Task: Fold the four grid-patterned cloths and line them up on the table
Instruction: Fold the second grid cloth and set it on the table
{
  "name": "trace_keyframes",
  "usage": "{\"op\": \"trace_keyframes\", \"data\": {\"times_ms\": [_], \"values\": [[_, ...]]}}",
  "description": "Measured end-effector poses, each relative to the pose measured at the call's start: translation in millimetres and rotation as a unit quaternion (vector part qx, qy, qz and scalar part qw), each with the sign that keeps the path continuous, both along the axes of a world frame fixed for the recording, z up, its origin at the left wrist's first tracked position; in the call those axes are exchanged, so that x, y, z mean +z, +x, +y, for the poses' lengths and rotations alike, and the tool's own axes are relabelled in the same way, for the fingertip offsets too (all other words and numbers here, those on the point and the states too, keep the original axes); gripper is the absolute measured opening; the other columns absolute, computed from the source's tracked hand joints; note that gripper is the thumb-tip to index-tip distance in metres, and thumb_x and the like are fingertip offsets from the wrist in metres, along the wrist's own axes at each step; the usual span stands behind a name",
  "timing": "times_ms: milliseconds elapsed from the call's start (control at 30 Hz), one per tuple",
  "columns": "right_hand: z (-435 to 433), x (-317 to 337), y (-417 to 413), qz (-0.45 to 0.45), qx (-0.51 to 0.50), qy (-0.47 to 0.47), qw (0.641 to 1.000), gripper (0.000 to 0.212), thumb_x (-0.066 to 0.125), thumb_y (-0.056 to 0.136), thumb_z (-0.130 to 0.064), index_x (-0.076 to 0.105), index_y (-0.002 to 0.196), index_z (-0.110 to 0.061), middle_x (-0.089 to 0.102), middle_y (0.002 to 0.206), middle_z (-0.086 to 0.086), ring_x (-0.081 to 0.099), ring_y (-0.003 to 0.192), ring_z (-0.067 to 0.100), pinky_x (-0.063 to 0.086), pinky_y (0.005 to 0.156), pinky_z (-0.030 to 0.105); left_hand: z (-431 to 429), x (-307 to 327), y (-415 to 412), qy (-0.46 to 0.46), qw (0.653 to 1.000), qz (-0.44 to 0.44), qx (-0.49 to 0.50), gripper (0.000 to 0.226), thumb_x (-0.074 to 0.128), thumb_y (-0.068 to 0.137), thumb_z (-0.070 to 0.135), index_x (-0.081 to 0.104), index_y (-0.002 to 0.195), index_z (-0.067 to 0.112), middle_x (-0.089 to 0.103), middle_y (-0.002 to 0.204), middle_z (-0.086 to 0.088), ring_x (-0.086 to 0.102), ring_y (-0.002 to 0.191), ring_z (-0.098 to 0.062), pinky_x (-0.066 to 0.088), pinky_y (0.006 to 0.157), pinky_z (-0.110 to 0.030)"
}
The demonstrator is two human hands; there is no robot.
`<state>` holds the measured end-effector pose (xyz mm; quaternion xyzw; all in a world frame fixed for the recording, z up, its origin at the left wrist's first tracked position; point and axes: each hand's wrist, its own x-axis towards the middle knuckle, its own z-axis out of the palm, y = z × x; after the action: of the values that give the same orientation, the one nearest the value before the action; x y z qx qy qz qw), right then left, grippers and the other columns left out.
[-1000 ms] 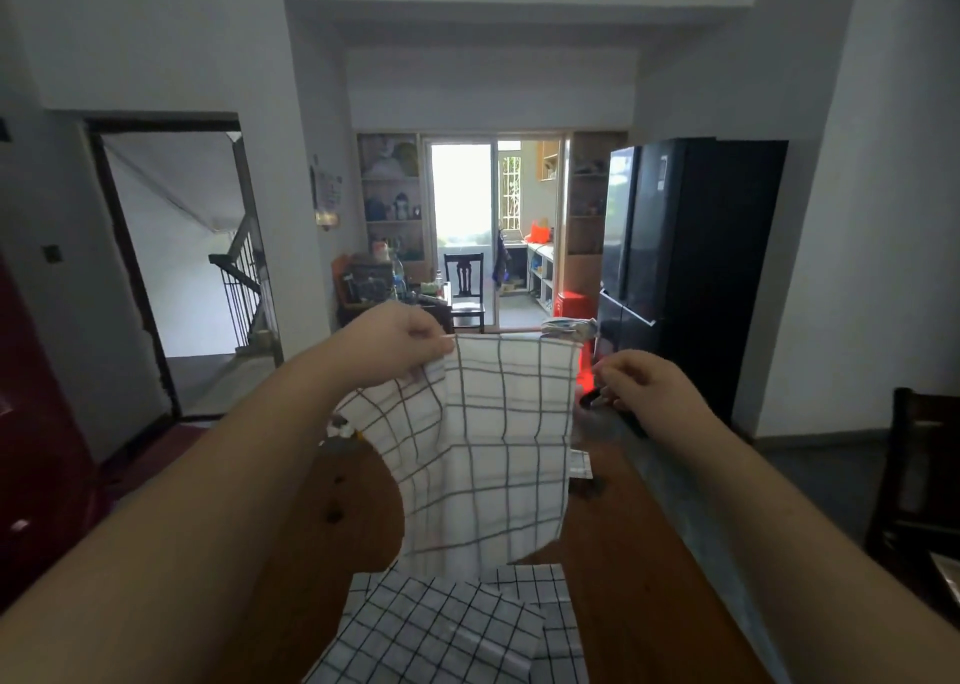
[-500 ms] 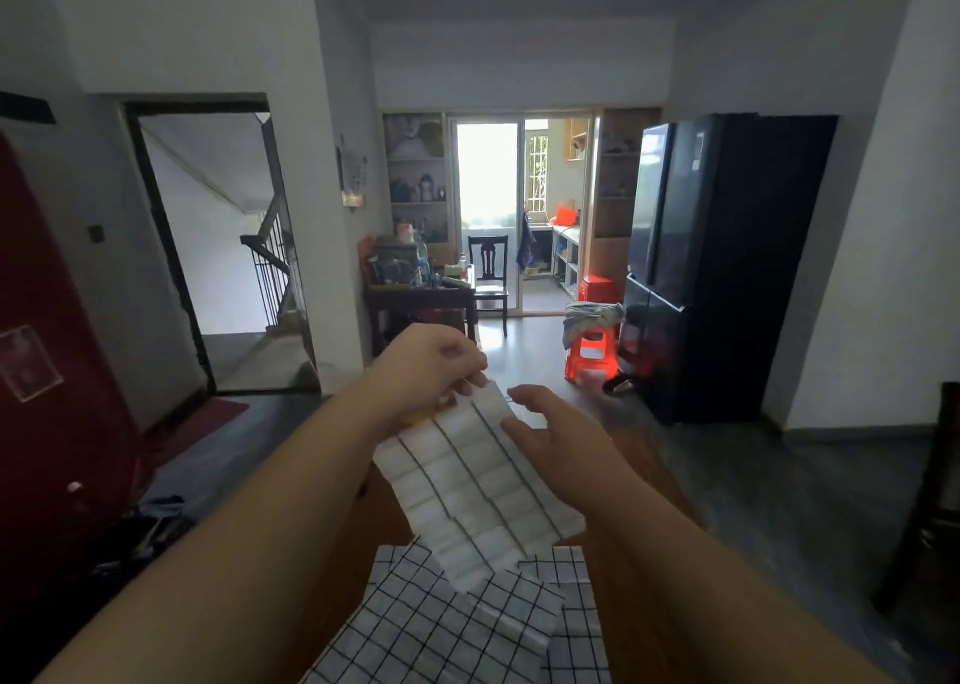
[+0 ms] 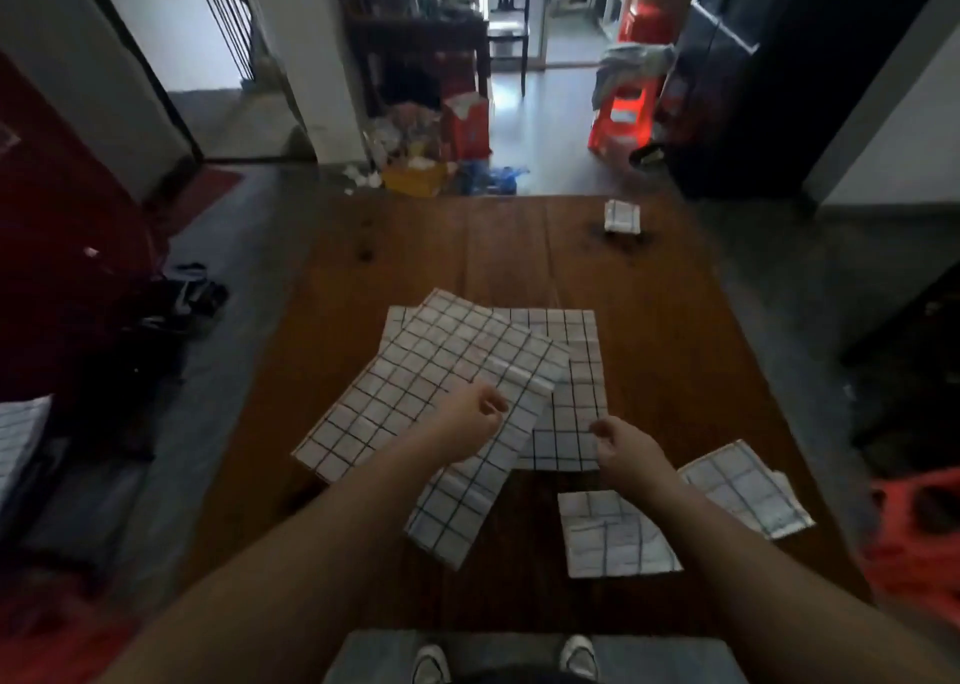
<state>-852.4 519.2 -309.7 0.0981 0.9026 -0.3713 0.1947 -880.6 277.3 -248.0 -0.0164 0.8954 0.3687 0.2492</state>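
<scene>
Top cloth (image 3: 415,382): unfolded on the counter (image 3: 519,252), long axis 7 to 1 o'clock, overlapping the second cloth (image 3: 576,397) at its 3 o'clock.
Left hand (image 3: 475,418): over the top cloth, the nearer hand; fingers curled, grip cannot be told.
Right hand (image 3: 623,442): at the second cloth's near corner; fingers curled, grip unclear.
Folded cloth (image 3: 613,538): at 6 o'clock of the right hand.
Outer folded cloth (image 3: 743,486): at its 4 o'clock.
Change: no cloth is raised now; both hands have dropped low.
</scene>
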Motion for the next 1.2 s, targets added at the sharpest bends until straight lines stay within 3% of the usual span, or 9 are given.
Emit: {"op": "trace_keyframes", "data": {"times_ms": [133,233,400,567,667,733,833,1033,1200], "values": [[39.9,-43.3,33.9,-0.015,-0.053,0.039,0.998,0.039,0.048,0.097,-0.014,0.057,0.134,-0.020,0.062,0.132,0.002,0.058,0.118,0.021,0.051,0.098,0.039,48.5,-55.9,27.9,-0.016,0.999,-0.009,-0.041,0.023,0.054,0.100,0.018,0.061,0.121,0.026,0.064,0.116,0.004,0.062,0.096,-0.011,0.058,0.085,-0.031],[62.2,-59.2,52.7,-0.022,-0.065,0.027,0.997,0.040,0.046,0.095,-0.010,0.062,0.130,-0.020,0.064,0.129,-0.001,0.059,0.120,0.019,0.048,0.102,0.035,97.0,-78.2,50.2,-0.027,0.989,0.002,-0.147,0.026,0.058,0.099,0.022,0.062,0.123,0.031,0.062,0.115,0.009,0.062,0.105,-0.010,0.056,0.091,-0.031],[92.8,-88.2,79.5,-0.029,-0.079,-0.036,0.996,0.043,0.047,0.088,0.003,0.065,0.121,-0.016,0.066,0.123,0.003,0.059,0.116,0.018,0.047,0.105,0.035,150.3,-122.7,91.5,-0.043,0.938,-0.001,-0.344,0.043,0.066,0.095,0.031,0.054,0.137,0.027,0.049,0.144,0.001,0.041,0.134,-0.019,0.039,0.112,-0.036],[110.6,-96.8,87.9,0.004,-0.087,-0.119,0.989,0.052,0.044,0.079,0.018,0.066,0.112,-0.016,0.067,0.111,-0.002,0.061,0.106,0.006,0.049,0.104,0.031,177.5,-146.1,97.8,-0.099,0.941,0.075,-0.315,0.055,0.068,0.093,0.029,0.047,0.144,0.022,0.045,0.148,-0.004,0.037,0.138,-0.026,0.035,0.115,-0.040],[128.4,-98.1,90.1,0.038,0.005,0.005,0.999,0.047,0.051,0.083,0.010,0.068,0.116,-0.018,0.066,0.118,-0.003,0.056,0.115,0.012,0.044,0.104,0.027,188.3,-154.9,92.8,-0.129,0.942,0.080,-0.300,0.056,0.067,0.092,0.026,0.045,0.143,0.021,0.048,0.142,-0.005,0.043,0.129,-0.029,0.043,0.106,-0.044],[141.8,-98.4,90.2,0.058,0.083,0.125,0.987,0.043,0.056,0.086,-0.002,0.066,0.122,-0.023,0.063,0.125,-0.005,0.050,0.123,0.017,0.040,0.106,0.033,193.2,-158.5,90.6,-0.146,0.941,0.079,-0.296,0.056,0.066,0.091,0.022,0.044,0.143,0.022,0.048,0.139,-0.005,0.045,0.124,-0.028,0.046,0.102,-0.044],[152.3,-95.1,87.8,0.008,0.101,0.219,0.971,0.043,0.060,0.091,-0.025,0.054,0.134,-0.028,0.055,0.132,-0.005,0.045,0.126,0.021,0.037,0.105,0.041,197.8,-163.7,92.0,-0.167,0.939,0.083,-0.290,0.061,0.066,0.089,0.014,0.042,0.144,0.023,0.048,0.139,-0.004,0.044,0.122,-0.026,0.046,0.101,-0.041],[153.7,-88.6,78.6,-0.025,0.110,0.257,0.960,0.015,0.061,0.094,-0.039,0.060,0.108,-0.032,0.053,0.101,-0.008,0.050,0.104,0.020,0.039,0.093,0.041,204.2,-164.4,90.9,-0.196,0.936,0.088,-0.279,0.074,0.066,0.083,0.005,0.037,0.148,0.025,0.050,0.134,-0.002,0.046,0.119,-0.024,0.045,0.101,-0.039],[157.1,-75.9,79.4,-0.001,0.115,0.215,0.970,0.006,0.061,0.095,-0.041,0.061,0.099,-0.036,0.056,0.102,-0.013,0.049,0.104,0.015,0.037,0.093,0.040,204.9,-148.9,80.8,-0.211,0.924,0.105,-0.301,0.046,0.062,0.090,0.020,0.051,0.133,0.030,0.051,0.131,0.000,0.040,0.122,-0.025,0.036,0.105,-0.042]]}}
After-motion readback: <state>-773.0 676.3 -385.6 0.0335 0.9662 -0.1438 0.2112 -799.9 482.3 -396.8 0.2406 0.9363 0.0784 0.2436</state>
